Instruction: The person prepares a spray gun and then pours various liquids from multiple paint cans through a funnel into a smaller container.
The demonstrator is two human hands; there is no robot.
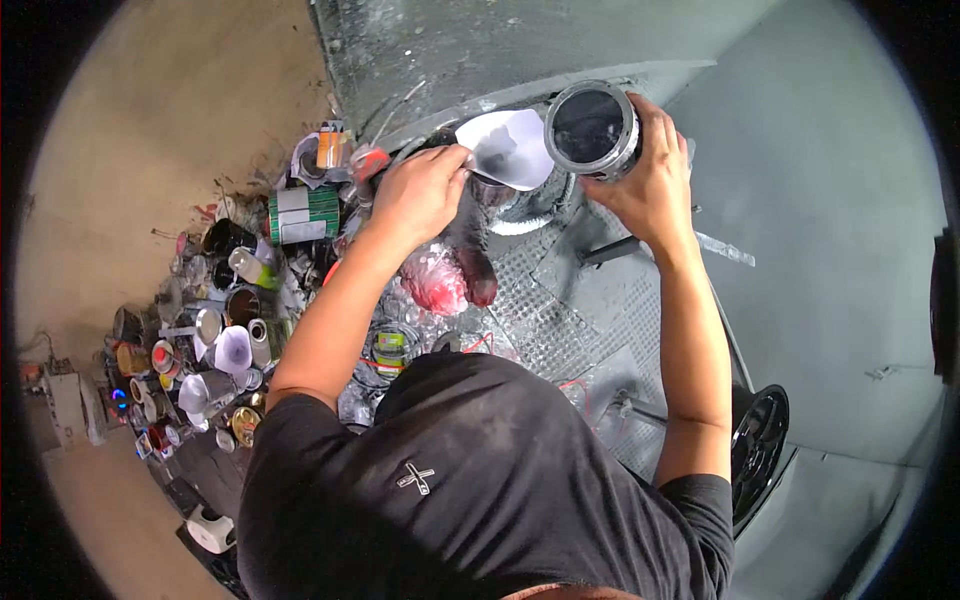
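My left hand [418, 198] pinches the edge of a white paper cone [536, 158] that looks like a paint strainer, with a grey stain on its inner side. Just right of the cone, my right hand [648, 185] grips a round metal can [590, 128] around its side. The can is tilted so that its open top faces me, and its inside is dark. Can rim and cone edge lie close together, and I cannot tell if they touch. Below the cone is a partly hidden container. Nearer to me, a red and white crumpled bundle [437, 282] lies beside a dark rounded object [478, 278].
Cluttered cans, cups and jars fill the left side, among them a green-labelled can [303, 215], a white paper cone [233, 350] and an orange-labelled container [334, 148]. A black spoked wheel [762, 445] stands at lower right. Grey walls [820, 200] rise behind and to the right.
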